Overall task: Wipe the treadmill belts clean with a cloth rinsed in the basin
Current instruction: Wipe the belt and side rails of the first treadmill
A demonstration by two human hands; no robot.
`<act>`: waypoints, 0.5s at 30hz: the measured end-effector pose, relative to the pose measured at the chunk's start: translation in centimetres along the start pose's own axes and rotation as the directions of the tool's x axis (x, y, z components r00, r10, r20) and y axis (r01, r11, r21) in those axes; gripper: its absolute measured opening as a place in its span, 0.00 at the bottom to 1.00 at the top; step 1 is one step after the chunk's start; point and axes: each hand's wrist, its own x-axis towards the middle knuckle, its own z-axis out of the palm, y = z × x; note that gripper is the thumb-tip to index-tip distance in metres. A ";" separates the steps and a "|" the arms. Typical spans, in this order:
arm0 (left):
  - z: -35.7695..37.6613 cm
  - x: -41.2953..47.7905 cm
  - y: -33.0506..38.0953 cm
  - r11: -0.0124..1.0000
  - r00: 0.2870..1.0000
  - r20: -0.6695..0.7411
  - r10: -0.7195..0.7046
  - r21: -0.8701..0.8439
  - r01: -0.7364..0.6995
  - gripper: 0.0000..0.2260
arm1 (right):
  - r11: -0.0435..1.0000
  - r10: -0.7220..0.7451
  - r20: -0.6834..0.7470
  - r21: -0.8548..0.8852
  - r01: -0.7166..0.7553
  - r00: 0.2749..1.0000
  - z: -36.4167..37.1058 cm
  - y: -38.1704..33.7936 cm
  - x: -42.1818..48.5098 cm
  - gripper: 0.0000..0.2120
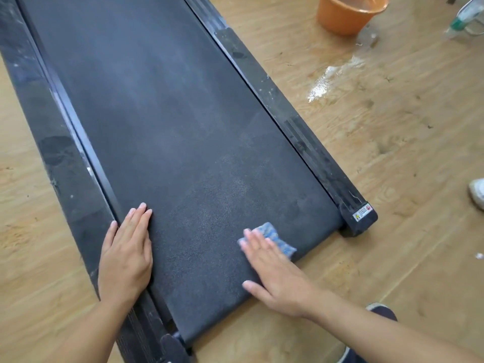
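Your dusty, dark treadmill belt (170,127) stretches away from you. A small blue cloth (277,235) lies flat near its right end corner, under your right hand (275,273). An orange basin (340,17) stands well apart.

The treadmill belt (170,113) is charcoal black with a fine speckled grain, and paler grey, dusty patches cloud its middle. The side rails (288,113) are black, flecked with whitish scuffs and spots. The cloth (272,233) is mottled blue and white. The basin (340,17) is plain orange. The floor (392,140) is light brown with a wavy wood-grain pattern and darker smudges, and a wet patch (322,85) on it shines white. A white sticker (362,213) on the rail's end cap carries a red symbol. One shoe (478,192) at the right edge is white.
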 end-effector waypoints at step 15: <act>-0.2 0.5 -0.6 0.980 0.994 0.078 -0.070 -0.180 0.083 0.20 | 0.923 0.333 0.086 0.171 -0.344 0.939 -8.3 -0.5 4.4 0.13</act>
